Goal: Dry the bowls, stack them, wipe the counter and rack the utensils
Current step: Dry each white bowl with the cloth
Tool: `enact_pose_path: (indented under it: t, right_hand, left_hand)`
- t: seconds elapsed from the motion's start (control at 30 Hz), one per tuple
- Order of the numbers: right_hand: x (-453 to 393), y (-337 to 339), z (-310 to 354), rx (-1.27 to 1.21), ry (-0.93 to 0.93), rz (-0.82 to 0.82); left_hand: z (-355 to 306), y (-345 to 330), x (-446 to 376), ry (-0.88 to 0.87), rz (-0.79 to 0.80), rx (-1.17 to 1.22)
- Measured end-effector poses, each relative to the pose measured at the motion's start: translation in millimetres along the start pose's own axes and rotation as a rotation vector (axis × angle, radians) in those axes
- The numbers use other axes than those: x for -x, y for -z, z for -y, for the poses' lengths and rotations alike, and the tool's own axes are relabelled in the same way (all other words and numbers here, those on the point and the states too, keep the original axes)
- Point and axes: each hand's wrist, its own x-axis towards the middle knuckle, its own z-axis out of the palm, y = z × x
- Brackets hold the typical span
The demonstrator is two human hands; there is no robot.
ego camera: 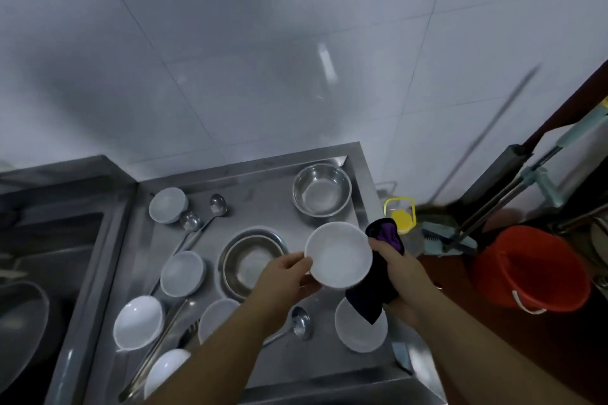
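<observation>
A white bowl (339, 255) is held above the steel desk (263, 204), just right of centre, over the metal basin (251, 263) and the other white bowls. It is gripped at its nine o'clock rim by the left hand (284, 276), whose fingers are curled around the edge. At the three o'clock rim a dark purple cloth (378, 276) is pressed against it by the right hand (399, 268), the fingers closed around the bunched fabric.

Drying appears to be in progress (most bowls look not yet stacked). The main risk is judged to be a slip: only the rim is held on one side, and a wet glaze could let the bowl twist free under the cloth's push. A fall would land it on the plate (360, 325) at five o'clock or the ladle (297, 325) below. The hanging cloth tail could also be snagged.
</observation>
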Motion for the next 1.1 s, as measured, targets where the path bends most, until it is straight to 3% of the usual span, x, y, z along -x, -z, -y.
enact_pose_path:
  t: [0.1, 0.33, 0.53, 0.7, 0.97, 1.1]
  right_hand:
    - [-16.6, 9.4, 6.5, 0.046, -0.030, 0.018]
    - [-65.4, 6.3, 11.4, 0.287, 0.107, -0.022]
    - [-124.6, 0.4, -9.0, 0.560, 0.196, -0.178]
    - [-157.6, -5.6, -31.8, 0.567, 0.138, -0.280]
    - [-183.9, -15.8, -37.7, 0.650, 0.166, -0.238]
    - [-191.3, -6.4, -45.3, 0.664, 0.072, -0.272]
  left_hand:
    - [13.4, -9.1, -13.9, 0.037, -0.038, 0.027]
    - [26.3, -13.0, -59.8, 0.127, -0.080, 0.065]
    - [36.2, -10.5, -122.2, 0.197, -0.148, 0.063]
    - [50.8, -7.3, -162.9, 0.259, -0.171, 0.043]
    - [63.0, -5.7, -200.4, 0.312, -0.212, 0.039]
    - [71.8, -4.2, -208.0, 0.330, -0.226, 0.000]
